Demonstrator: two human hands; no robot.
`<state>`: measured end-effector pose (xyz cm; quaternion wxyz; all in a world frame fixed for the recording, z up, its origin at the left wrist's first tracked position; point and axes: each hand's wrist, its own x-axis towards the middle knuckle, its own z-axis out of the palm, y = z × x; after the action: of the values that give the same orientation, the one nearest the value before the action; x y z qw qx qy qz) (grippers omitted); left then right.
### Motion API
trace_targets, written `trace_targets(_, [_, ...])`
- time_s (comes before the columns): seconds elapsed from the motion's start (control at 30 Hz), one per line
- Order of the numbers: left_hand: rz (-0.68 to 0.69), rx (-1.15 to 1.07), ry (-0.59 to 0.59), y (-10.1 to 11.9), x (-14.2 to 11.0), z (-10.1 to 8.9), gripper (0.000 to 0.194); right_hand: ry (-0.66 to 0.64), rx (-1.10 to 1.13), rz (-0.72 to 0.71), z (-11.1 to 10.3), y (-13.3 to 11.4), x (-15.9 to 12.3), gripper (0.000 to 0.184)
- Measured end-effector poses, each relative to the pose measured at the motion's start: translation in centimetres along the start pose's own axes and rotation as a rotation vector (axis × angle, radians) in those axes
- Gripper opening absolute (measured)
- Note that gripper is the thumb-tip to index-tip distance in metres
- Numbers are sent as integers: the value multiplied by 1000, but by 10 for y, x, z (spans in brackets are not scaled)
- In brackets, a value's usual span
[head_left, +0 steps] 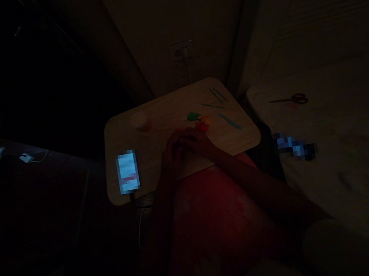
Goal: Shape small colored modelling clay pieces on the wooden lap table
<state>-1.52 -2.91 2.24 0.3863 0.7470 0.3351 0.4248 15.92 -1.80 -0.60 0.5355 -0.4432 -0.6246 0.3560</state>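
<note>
In the dim head view, my left hand [172, 148] and my right hand [195, 142] meet over the near part of a small wooden table [163, 113]. The fingers of both are curled and close together; whatever lies between them is hidden in shadow. Just beyond my right hand sit small bright lumps: a green piece [193, 116], an orange piece [204, 120] and a red piece [202, 127]. Their material is too dark to tell. Farther right lie a blue-green strip [230, 121] and several thinner green sticks [212, 105].
A pale round tub [139, 120] stands at the table's back left. Near the front left lies a lit phone [127, 171] with a cable [139, 231] below. Scissors [295, 99] and a blurred dark object [296, 146] rest on the right-hand surface. A wall socket [182, 50] is behind.
</note>
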Motion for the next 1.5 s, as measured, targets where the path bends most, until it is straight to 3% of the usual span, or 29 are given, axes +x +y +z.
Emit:
trace_targets(0.2, [-48,-51,65,-3,0,-4,55,34,18,65,-6,-2,1,44])
trace_targets(0.53, [42,137,-24,-16,1,-4,56,-96,-33,64,-4,-1,-2,56])
trace_targets(0.67, [75,183,29,-18,0,-2,54,-144,-37,60,-3,-2,-2,60])
trace_targets(0.83, [94,147,41,-11,2,-3,40,-210,-118,43,-4,-7,-4,52])
trace_targets(1.07, [-78,129,120,0,2,-4,30,-256,-109,10,-6,-10,-4,49])
trace_targets(1.37, [-196,47,189,-8,1,-7,23,-326,-301,45,-6,-17,-6,50])
trace_targets(1.5, [-201,19,222,-8,1,-7,28,-340,-166,39,-6,-15,-6,48])
